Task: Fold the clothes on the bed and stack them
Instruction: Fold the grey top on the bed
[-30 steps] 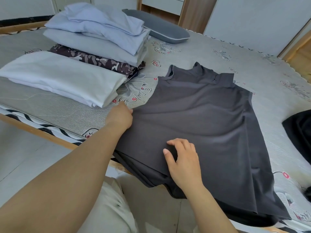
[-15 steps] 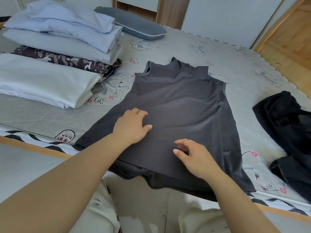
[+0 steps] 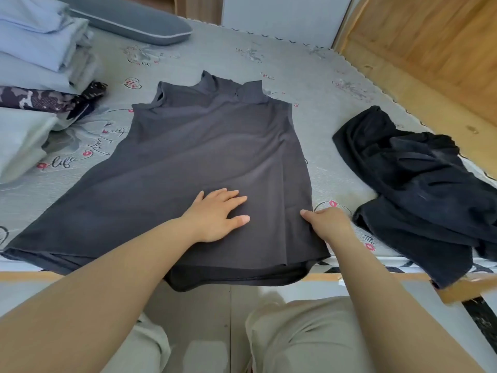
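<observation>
Dark grey garment (image 3: pixel 204 162) lies spread flat on the bed (image 3: pixel 317 84), collar end away from the person, hem hanging slightly over the near bed edge. Left hand (image 3: pixel 217 215) rests flat on the garment's lower middle, fingers spread, palm down, gripping nothing. Right hand (image 3: pixel 326 222) is at the garment's right edge near the hem, thumb on top of the cloth and fingers curled at the edge, pinching the fabric there. Right of the garment, apart from it, a crumpled black garment (image 3: pixel 419 184) lies on the bed, partly over the near edge. Left of the grey garment sits a stack of folded clothes (image 3: pixel 40 57), pale blue and grey pieces over a camouflage one, with a separate folded pale piece (image 3: pixel 18 141) nearer. Beyond the garment, grey pillow (image 3: pixel 129 18).
</observation>
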